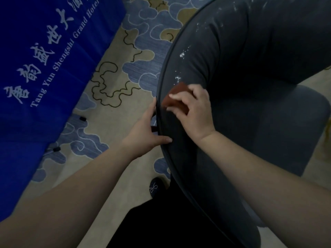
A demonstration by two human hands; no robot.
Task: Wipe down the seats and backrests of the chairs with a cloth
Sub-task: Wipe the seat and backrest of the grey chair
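A dark grey upholstered chair fills the right side, its curved backrest (223, 51) rising toward me and its seat (279, 133) below. White specks (181, 55) dot the backrest's upper left part. My right hand (194, 111) presses a folded reddish-brown cloth (176, 97) against the backrest near its piped edge. My left hand (145, 131) grips that edge from the outer side, thumb on the front, fingers behind.
A blue cloth (41, 68) with white hotel lettering hangs at the left. Patterned blue and beige carpet (116, 86) lies between it and the chair. My dark shoe (155, 187) and black trousers (161, 226) stand close to the chair's back.
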